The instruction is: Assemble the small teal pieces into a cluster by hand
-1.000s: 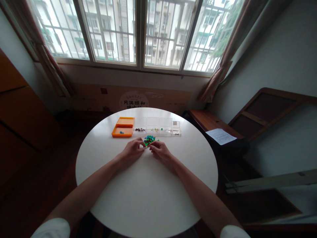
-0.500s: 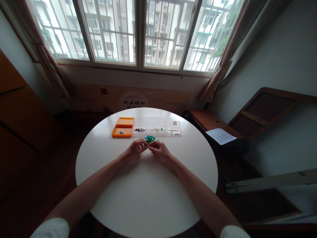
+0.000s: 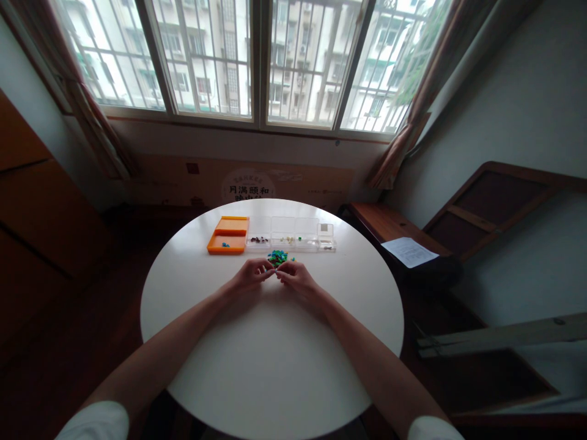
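My left hand (image 3: 251, 274) and my right hand (image 3: 297, 276) meet fingertip to fingertip over the white table. Both are closed in a pinch, and whatever lies between the fingertips is too small to name. Just beyond them is a pile of small green and blue pieces (image 3: 277, 256), partly hidden by my fingers. Behind the pile stands an orange box (image 3: 226, 249) with a few blue pieces inside. To its right, a clear compartment box (image 3: 312, 245) holds dark brown, cream and green pieces in separate sections.
The round white table (image 3: 275, 354) fills the middle of the view. A low wooden bench (image 3: 373, 219) bears sheets of paper (image 3: 409, 252) at the right. A long printed cardboard box (image 3: 316, 177) leans below the barred window.
Both hands hold almost the same pose, fingertips still together. The whole view has shifted very slightly; the boxes and the pile stay where they were.
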Demonstrator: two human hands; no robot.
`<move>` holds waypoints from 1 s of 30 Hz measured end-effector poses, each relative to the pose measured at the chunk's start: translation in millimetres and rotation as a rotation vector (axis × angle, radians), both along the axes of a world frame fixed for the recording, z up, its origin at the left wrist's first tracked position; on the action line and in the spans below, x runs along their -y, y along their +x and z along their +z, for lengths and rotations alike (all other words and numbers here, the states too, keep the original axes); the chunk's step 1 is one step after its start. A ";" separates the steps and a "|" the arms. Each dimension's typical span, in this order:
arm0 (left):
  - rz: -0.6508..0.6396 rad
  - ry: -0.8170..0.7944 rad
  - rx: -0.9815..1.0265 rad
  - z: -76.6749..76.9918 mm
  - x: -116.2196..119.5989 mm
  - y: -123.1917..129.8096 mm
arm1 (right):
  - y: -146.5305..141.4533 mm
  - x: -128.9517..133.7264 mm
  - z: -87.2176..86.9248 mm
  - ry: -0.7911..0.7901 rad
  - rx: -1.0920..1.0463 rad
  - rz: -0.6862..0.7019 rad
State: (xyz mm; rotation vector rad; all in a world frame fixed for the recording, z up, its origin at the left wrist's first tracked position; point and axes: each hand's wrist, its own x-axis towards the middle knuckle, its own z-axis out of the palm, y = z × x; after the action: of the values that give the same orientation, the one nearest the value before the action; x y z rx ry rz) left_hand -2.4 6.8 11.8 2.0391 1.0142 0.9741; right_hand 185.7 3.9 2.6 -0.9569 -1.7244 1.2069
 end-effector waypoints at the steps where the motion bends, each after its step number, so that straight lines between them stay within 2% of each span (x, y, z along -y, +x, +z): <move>1: 0.001 0.001 -0.001 -1.0 -0.2 -0.2 | 0.2 0.1 0.0 -0.001 0.001 0.001; 8: -0.007 0.039 0.005 -3.6 -0.5 -0.7 | 0.0 1.2 2.4 -0.001 0.025 -0.016; 16: -0.042 0.197 0.014 -8.0 -3.0 -1.5 | -0.4 -1.3 0.1 -0.003 0.034 -0.010; 20: -0.035 0.212 0.010 -8.8 -4.5 -1.9 | -0.3 -2.2 -1.2 -0.010 0.015 -0.012; 26: 0.043 0.203 0.013 -10.2 -8.9 -3.0 | 0.3 -1.5 -0.3 -0.028 -0.005 -0.007; 30: 0.041 0.207 0.007 -10.7 -8.5 -2.4 | -0.1 -1.1 0.0 -0.020 -0.011 -0.006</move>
State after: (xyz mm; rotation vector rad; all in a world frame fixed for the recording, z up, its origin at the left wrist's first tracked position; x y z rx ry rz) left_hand -4.9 15.4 1.1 2.1872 0.9898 1.1477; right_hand 185.6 5.0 2.6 -0.9645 -1.7028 1.2253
